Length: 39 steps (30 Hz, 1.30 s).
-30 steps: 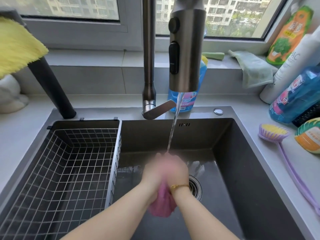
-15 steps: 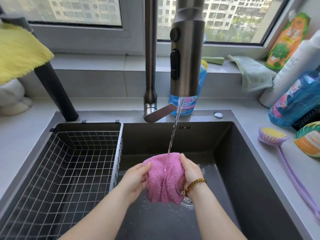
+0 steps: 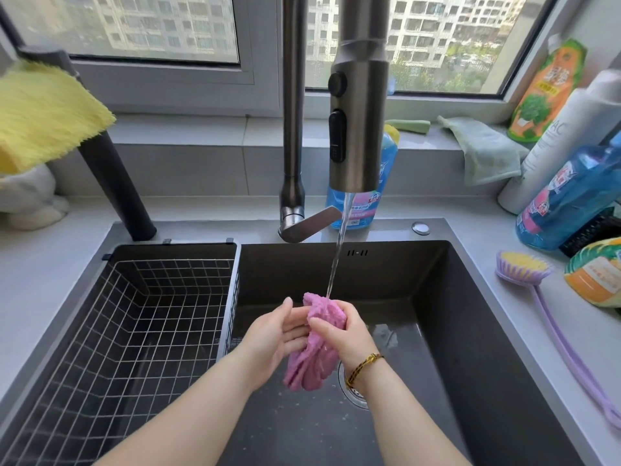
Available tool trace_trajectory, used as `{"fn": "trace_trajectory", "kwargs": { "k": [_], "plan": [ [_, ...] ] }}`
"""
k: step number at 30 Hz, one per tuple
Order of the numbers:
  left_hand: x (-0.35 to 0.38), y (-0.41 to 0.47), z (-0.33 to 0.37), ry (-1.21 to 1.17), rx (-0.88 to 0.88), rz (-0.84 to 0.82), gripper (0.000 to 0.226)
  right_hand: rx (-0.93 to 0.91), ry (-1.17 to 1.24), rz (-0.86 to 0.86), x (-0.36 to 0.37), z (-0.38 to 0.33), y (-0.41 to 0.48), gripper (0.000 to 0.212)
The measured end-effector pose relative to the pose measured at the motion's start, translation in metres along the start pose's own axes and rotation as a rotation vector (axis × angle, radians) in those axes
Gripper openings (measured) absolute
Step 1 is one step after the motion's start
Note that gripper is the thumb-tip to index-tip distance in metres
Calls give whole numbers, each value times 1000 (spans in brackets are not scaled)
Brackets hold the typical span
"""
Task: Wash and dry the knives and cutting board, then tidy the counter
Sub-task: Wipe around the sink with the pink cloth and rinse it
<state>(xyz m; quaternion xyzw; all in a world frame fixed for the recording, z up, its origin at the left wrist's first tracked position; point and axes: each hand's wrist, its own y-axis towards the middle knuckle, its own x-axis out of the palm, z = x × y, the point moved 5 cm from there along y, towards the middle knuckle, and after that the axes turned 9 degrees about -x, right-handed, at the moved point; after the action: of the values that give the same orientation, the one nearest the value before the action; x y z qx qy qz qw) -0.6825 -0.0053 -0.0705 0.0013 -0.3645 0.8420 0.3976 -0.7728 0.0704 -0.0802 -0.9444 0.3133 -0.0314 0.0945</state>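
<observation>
At the far left a yellow cloth hung down, with the basket set in the left half of the sink. Over the right half, the left hand lay with fingers straight and slightly apart, palm pressed flat to the pink cloth. Half a second earlier it had gripped that side of the bundle. The right hand had its fingers clamped round the top of the pink cloth, which now hung as a twisted rope above the drain instead of a wide bunch. The stream fell on its top end. A brush lay beside the sink on the right. Neither knives nor cutting board showed anywhere. The shift from a two-handed hold to rubbing against an open palm suggested the pink cloth was being rinsed, probably with wringing to come. Whether the washing proper was done could not be told.
</observation>
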Motion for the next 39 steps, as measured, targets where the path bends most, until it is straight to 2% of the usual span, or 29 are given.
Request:
{"fn": "trace_trajectory", "kwargs": {
  "k": [2,5,7,9,11,14,20,23,26,29,33,35,36,38,39],
  "plan": [
    [0,2,4,144,-31,-1,43,-4,-83,20,-3,0,1,30],
    [3,7,16,553,-78,110,41,-15,-192,122,-10,-1,4,20],
    [5,8,41,745,58,224,32,-21,-177,157,-13,-2,3,18],
    [16,4,74,743,271,244,24,-14,-131,170,-17,-1,2,22],
    [30,2,102,687,369,200,28,6,-89,163,-20,0,0,26],
    [46,11,128,689,392,173,33,12,-102,121,-21,-1,-3,24],
    [50,29,144,685,393,235,27,12,-100,81,-25,-5,-6,24],
    [50,24,147,680,344,222,27,12,-70,97,-29,-8,-9,23],
    [38,15,127,694,260,56,29,3,21,128,-35,-10,-12,19],
    [22,10,77,733,165,-130,25,-19,281,141,-38,-17,-12,16],
    [18,14,18,705,-49,-387,58,-34,424,77,-36,-31,-10,17],
    [22,14,6,682,-151,-451,60,-4,324,100,-37,-29,-7,23],
    [25,14,4,707,-172,-432,52,16,205,130,-39,-25,-5,25],
    [29,17,8,809,-142,-271,24,56,-44,176,-44,-14,-3,34],
    [29,19,13,896,-102,-172,15,58,-132,172,-47,-9,-4,45]
  ]
}}
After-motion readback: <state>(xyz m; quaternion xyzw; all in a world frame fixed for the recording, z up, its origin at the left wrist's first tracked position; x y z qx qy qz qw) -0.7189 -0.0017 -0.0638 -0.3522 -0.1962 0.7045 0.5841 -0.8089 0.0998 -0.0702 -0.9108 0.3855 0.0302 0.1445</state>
